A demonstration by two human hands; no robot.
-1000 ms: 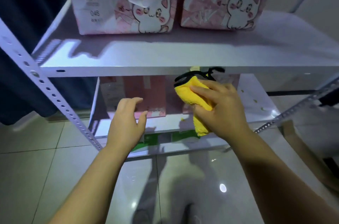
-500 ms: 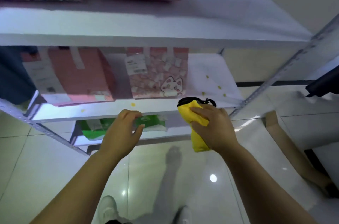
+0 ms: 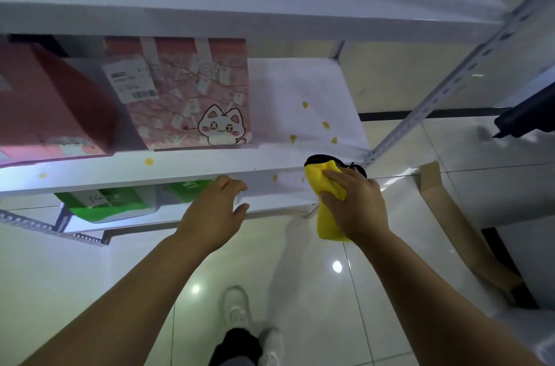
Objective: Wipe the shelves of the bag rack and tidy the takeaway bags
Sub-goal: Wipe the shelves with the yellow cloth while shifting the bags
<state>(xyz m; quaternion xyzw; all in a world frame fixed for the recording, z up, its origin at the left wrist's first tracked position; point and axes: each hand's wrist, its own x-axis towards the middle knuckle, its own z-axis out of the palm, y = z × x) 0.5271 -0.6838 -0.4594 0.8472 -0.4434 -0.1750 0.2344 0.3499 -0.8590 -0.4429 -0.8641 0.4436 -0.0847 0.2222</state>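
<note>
The right hand [image 3: 357, 206] presses a bunched yellow cloth [image 3: 329, 226] against the front right corner of the middle shelf [image 3: 210, 169], its grip curled round the fabric (black trim shows at the cloth's top). The left hand [image 3: 210, 212] hovers at the shelf's front edge, grip loosely spread and holding nothing. A pink cat bag [image 3: 192, 95] stands farther back on that shelf, with yellow spots [image 3: 149, 161] scattered near it.

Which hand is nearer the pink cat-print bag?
Left. The left hand is at the shelf edge below the pink cat-print bag; the right hand, holding the yellow cloth, is further right.
</note>
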